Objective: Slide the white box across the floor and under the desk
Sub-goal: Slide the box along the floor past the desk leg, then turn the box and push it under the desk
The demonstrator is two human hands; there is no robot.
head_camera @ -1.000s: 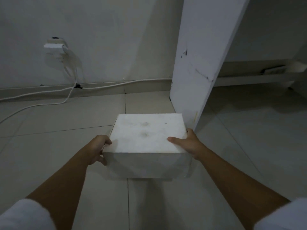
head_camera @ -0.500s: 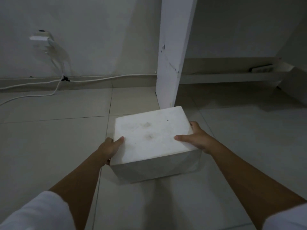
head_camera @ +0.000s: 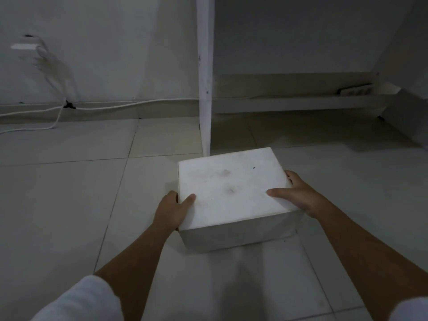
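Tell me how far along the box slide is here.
Done: the white box sits on the tiled floor, gripped by the left hand and right hand. In hand: its far corner is beside the desk panel. Left: pushing it into the shaded space beyond.

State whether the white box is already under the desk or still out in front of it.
Still out. The white rectangular box sits on the tiled floor before the white desk panel, held by left hand and right hand.

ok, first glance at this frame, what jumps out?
The white box on the floor tiles, centre frame, with the left hand and right hand gripping its sides. Just beyond it stands the white desk panel, with the dark space under the desk to its right. Cables run along the wall at left.
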